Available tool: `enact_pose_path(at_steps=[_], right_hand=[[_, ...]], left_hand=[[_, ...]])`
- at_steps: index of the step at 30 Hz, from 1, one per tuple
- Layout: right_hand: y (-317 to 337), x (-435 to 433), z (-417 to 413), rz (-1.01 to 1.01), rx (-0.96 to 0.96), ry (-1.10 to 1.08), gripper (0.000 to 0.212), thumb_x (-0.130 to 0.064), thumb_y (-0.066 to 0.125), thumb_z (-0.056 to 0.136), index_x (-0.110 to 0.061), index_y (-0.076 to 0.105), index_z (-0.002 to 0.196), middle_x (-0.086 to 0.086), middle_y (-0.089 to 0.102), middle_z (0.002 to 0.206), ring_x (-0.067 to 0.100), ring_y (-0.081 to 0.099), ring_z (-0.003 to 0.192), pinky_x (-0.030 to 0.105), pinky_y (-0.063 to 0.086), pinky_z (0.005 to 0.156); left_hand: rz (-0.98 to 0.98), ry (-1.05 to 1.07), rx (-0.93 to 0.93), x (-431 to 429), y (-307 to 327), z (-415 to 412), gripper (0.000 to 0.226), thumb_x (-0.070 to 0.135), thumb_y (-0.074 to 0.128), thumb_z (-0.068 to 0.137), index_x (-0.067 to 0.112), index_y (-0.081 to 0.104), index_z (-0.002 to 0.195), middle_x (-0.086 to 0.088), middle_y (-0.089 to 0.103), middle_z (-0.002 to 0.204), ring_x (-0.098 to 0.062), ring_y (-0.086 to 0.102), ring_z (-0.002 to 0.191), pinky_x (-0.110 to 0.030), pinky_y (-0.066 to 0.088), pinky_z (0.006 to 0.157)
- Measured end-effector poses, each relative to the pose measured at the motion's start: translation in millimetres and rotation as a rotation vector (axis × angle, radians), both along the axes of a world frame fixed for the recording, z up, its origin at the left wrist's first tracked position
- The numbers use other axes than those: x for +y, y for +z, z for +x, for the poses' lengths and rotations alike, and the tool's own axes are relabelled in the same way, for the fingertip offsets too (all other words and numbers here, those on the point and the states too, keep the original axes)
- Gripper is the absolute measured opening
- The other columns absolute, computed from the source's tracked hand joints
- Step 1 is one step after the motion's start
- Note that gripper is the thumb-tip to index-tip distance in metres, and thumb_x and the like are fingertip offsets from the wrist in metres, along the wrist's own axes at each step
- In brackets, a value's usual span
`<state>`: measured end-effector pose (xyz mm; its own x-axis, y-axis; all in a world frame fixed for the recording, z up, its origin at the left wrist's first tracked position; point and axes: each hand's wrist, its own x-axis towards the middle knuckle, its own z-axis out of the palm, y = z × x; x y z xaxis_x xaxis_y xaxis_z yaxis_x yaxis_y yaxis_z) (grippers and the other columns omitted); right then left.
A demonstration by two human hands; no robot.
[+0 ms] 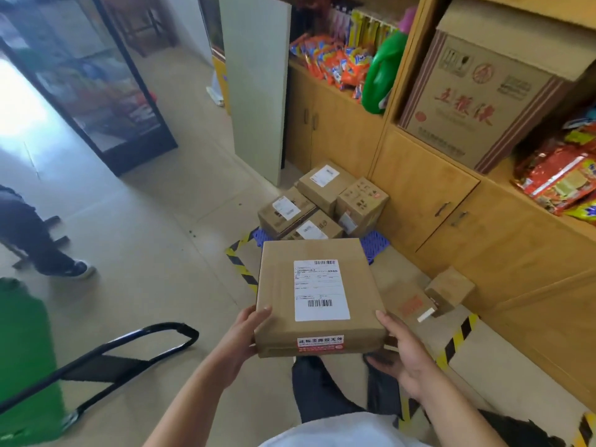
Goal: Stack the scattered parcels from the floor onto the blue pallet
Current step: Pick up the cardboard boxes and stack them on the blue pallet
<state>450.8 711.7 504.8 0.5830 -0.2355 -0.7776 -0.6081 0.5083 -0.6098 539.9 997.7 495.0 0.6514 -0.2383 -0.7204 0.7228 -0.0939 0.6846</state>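
Note:
I hold a flat cardboard parcel (pixel 317 295) with a white shipping label in front of me, above the floor. My left hand (pixel 245 333) grips its near left corner, thumb on top. My right hand (pixel 400 350) grips the near right corner, fingers underneath. Beyond it lies the blue pallet (pixel 374 245), mostly covered by several stacked brown parcels (pixel 322 201). A small brown parcel (pixel 450 291) lies on the floor to the right, next to the cabinet.
Wooden cabinets (pixel 451 204) with snack-filled shelves run along the right. Yellow-black tape (pixel 238 259) marks the floor around the pallet. A black folding chair (pixel 129 356) stands at lower left, another person's leg (pixel 42 250) at the left, and a glass-door fridge (pixel 96 91) behind.

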Motion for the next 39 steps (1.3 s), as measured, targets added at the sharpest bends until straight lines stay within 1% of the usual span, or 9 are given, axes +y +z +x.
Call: enact_pose_path(at_steps=[7, 14, 17, 20, 24, 26, 28, 33, 39], right_hand=[[-8.0, 14.5, 169.3, 0.085, -0.017, 0.044, 0.023, -0.036, 0.068, 0.090, -0.026, 0.067, 0.111, 0.010, 0.068, 0.104, 0.030, 0.064, 0.095, 0.044, 0.055, 0.082], [-9.9, 25.9, 305.2, 0.079, 0.029, 0.118, 0.031, -0.038, 0.067, 0.090, -0.026, 0.064, 0.118, 0.009, 0.067, 0.104, 0.027, 0.065, 0.089, 0.046, 0.051, 0.088], [-14.4, 37.6, 360.9, 0.038, 0.060, 0.100, 0.028, -0.040, 0.067, 0.090, -0.029, 0.062, 0.116, 0.009, 0.065, 0.115, 0.031, 0.064, 0.100, 0.050, 0.052, 0.092], [-21.1, 54.8, 415.3, 0.013, 0.087, 0.021, 0.035, -0.040, 0.068, 0.089, -0.027, 0.061, 0.120, 0.011, 0.064, 0.113, 0.030, 0.063, 0.093, 0.045, 0.053, 0.083], [-17.8, 80.3, 487.0, -0.003, 0.140, -0.118, 0.036, -0.045, 0.068, 0.087, -0.030, 0.061, 0.119, 0.011, 0.061, 0.121, 0.029, 0.063, 0.091, 0.037, 0.052, 0.069], [-10.7, 96.3, 512.5, 0.009, 0.163, -0.181, 0.034, -0.046, 0.067, 0.088, -0.031, 0.060, 0.118, 0.009, 0.060, 0.120, 0.029, 0.062, 0.090, 0.037, 0.052, 0.070], [-5.7, 108.2, 535.0, 0.029, 0.153, -0.245, 0.033, -0.044, 0.067, 0.089, -0.029, 0.061, 0.117, 0.010, 0.061, 0.118, 0.029, 0.062, 0.087, 0.038, 0.054, 0.074], [-7.1, 120.5, 578.1, 0.081, 0.161, -0.435, 0.025, -0.033, 0.068, 0.090, -0.027, 0.062, 0.114, 0.008, 0.064, 0.110, 0.029, 0.065, 0.086, 0.049, 0.052, 0.093], [-33.7, 119.4, 608.2, 0.157, 0.218, -0.577, 0.027, -0.038, 0.070, 0.088, -0.025, 0.065, 0.111, 0.008, 0.066, 0.107, 0.029, 0.067, 0.091, 0.042, 0.052, 0.081]], left_hand=[[0.094, -0.012, -0.041, 20.5, 12.3, 174.2, 0.048, 0.037, 0.062, 0.092, 0.035, 0.049, 0.138, -0.003, 0.068, 0.121, -0.025, 0.068, 0.106, -0.032, 0.056, 0.072], [0.046, -0.022, -0.039, 41.8, 4.4, 317.4, 0.067, 0.042, 0.073, 0.082, 0.031, 0.046, 0.143, -0.006, 0.069, 0.121, -0.026, 0.069, 0.102, -0.032, 0.054, 0.076], [0.019, -0.063, -0.011, 50.6, -13.1, 383.9, 0.061, 0.039, 0.069, 0.085, 0.028, 0.048, 0.142, -0.007, 0.069, 0.121, -0.025, 0.070, 0.099, -0.031, 0.056, 0.071], [0.005, -0.103, 0.027, 53.3, -32.9, 457.1, 0.061, 0.039, 0.068, 0.087, 0.024, 0.048, 0.142, -0.008, 0.069, 0.121, -0.028, 0.069, 0.102, -0.031, 0.057, 0.070], [0.028, -0.266, 0.066, 54.6, -37.0, 566.6, 0.082, 0.054, 0.075, 0.073, 0.022, 0.047, 0.142, -0.011, 0.066, 0.121, -0.027, 0.068, 0.100, -0.037, 0.057, 0.079], [0.031, -0.358, 0.074, 52.8, -30.1, 615.8, 0.065, 0.049, 0.071, 0.081, 0.023, 0.050, 0.137, -0.011, 0.066, 0.121, -0.029, 0.067, 0.099, -0.043, 0.055, 0.086], [0.048, -0.436, 0.066, 46.4, -21.1, 665.1, 0.049, 0.041, 0.070, 0.086, 0.026, 0.054, 0.130, -0.009, 0.065, 0.117, -0.028, 0.067, 0.096, -0.042, 0.054, 0.078], [0.083, -0.650, 0.099, 20.5, -14.0, 755.5, 0.051, 0.035, 0.073, 0.086, 0.031, 0.054, 0.133, -0.008, 0.065, 0.125, -0.030, 0.068, 0.107, -0.036, 0.057, 0.079], [0.184, -0.680, 0.160, -5.4, -35.7, 789.3, 0.057, 0.033, 0.078, 0.082, 0.024, 0.055, 0.133, -0.011, 0.068, 0.121, -0.033, 0.069, 0.105, -0.048, 0.056, 0.093]])
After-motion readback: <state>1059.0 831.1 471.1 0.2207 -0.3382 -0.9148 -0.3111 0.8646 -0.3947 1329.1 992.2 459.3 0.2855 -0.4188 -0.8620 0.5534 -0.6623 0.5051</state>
